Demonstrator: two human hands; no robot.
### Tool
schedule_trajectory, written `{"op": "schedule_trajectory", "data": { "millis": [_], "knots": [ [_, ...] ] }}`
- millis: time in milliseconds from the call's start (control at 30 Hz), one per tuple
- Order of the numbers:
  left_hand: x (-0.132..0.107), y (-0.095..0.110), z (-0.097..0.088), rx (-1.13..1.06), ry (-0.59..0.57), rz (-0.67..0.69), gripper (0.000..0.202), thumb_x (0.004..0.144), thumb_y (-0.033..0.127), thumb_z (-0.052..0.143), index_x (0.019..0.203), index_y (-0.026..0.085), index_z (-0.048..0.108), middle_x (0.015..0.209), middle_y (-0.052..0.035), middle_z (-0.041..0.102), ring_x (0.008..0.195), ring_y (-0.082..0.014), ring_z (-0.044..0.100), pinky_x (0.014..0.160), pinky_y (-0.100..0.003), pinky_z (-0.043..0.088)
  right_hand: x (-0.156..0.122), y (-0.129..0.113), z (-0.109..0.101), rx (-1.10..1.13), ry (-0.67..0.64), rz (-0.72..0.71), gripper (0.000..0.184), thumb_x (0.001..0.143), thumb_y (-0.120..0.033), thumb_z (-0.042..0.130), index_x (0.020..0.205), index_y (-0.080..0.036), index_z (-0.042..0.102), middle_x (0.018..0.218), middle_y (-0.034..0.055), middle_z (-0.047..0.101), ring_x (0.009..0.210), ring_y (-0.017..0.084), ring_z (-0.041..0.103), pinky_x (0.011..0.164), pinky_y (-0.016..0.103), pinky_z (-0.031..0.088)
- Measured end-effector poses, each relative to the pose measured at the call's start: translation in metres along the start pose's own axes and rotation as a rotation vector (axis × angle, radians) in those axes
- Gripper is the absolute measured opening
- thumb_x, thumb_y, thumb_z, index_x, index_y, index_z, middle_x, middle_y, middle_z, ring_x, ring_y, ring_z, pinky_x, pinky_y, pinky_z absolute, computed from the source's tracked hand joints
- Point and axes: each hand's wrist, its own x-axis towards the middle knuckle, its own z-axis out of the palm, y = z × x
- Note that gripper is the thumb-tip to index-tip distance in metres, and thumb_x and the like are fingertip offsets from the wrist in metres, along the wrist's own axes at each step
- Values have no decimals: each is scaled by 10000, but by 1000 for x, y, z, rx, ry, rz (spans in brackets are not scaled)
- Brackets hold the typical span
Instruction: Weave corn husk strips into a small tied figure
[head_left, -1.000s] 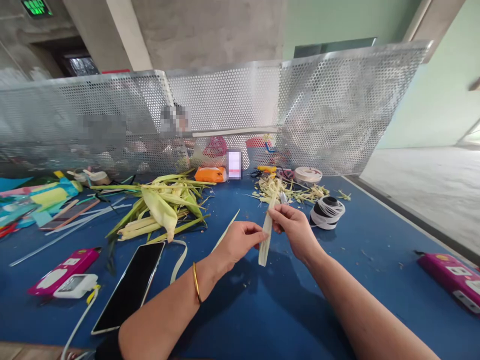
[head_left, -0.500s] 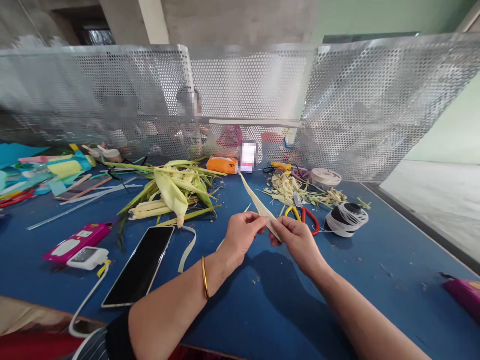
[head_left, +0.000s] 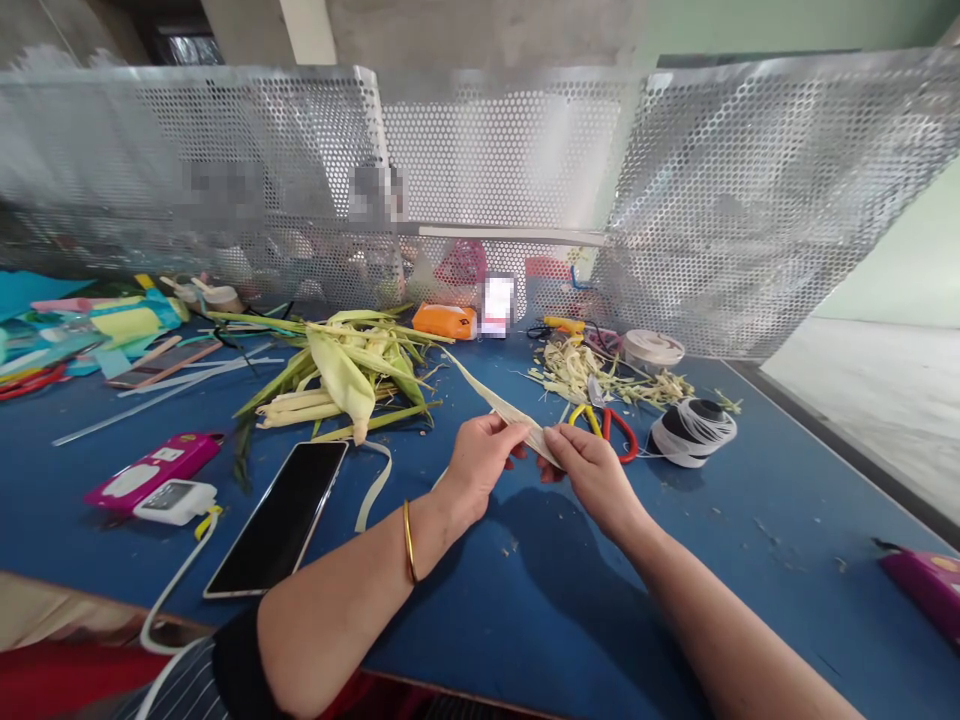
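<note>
A pale strip of corn husk (head_left: pixel 491 397) runs between my two hands over the blue table, its thin tip pointing up and to the left. My left hand (head_left: pixel 480 460) pinches it with thumb and fingers near the middle. Close beside it, my right hand (head_left: pixel 592 475) pinches the wider lower end. A pile of green and cream corn husks (head_left: pixel 349 375) lies beyond my left hand. Past my right hand are scissors (head_left: pixel 616 432) with red and yellow handles and a spool of white cord (head_left: pixel 691 434).
A black-screened phone (head_left: pixel 281 520) and a magenta device (head_left: pixel 157 470) with a white cable lie at left. Husk scraps (head_left: pixel 570 365), a roll of white tape (head_left: pixel 652 348) and an orange packet (head_left: pixel 444 321) sit farther back. Perforated metal panels (head_left: pixel 502 160) stand behind the table.
The husk strip's tip has swung to the left, and the strip now lies more slantwise. Both hands still pinch it in nearly the same place. The view has shifted slightly.
</note>
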Motion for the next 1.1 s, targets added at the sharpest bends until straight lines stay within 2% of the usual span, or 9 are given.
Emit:
{"op": "schedule_trajectory", "data": {
  "millis": [133,267,433,567,633,800,933,1100],
  "knots": [
    [0,0,1,82,2,30,141,671,289,644,626,156,658,559,11,571,546,-107,486,509,-229,350,-1,1,-1,-123,56,-62,375,745,-549,716,737,-203,572,579,-43,517,533,121,445,490,241,346],
    [0,0,2,133,4,45,152,678,293,647,610,157,648,536,19,552,526,-105,472,509,-233,352,-2,2,-4,-214,84,-106,372,811,-532,649,674,-212,519,517,-59,456,490,109,378,453,237,280],
    [3,-2,1,132,19,49,165,696,295,649,605,158,639,527,22,553,523,-107,486,515,-236,361,-3,-1,-6,-352,91,-164,306,912,-440,508,706,-218,544,556,-26,559,508,131,487,493,243,345],
    [4,-3,1,137,3,49,174,712,302,656,618,157,638,525,26,553,516,-103,482,507,-233,359,-3,-3,-6,-453,139,-198,280,928,-398,466,731,-225,564,570,-11,585,547,156,543,526,257,368],
    [4,-2,1,128,-7,30,157,722,289,647,636,157,642,539,21,571,525,-107,505,510,-230,374,-1,-1,-6,-390,141,-173,296,918,-419,479,704,-228,551,551,-15,564,531,156,520,511,259,367],
    [4,0,-1,84,-19,1,139,751,272,620,708,151,672,602,3,626,571,-119,567,521,-225,404,5,7,-10,-67,182,-35,352,872,-515,529,684,-219,554,551,-37,509,495,139,478,487,263,403],
    [5,0,-2,69,-9,12,147,756,281,628,707,150,673,601,2,623,571,-117,568,516,-220,400,5,7,-12,-113,205,-60,382,882,-546,519,739,-200,594,598,-21,547,543,137,487,529,266,401],
    [5,-1,-2,57,8,19,154,757,294,637,726,148,673,623,-6,633,575,-120,573,518,-221,401,1,3,-8,-130,66,-57,378,788,-570,649,741,-202,576,612,-22,551,575,144,519,539,262,397]
  ]
}}
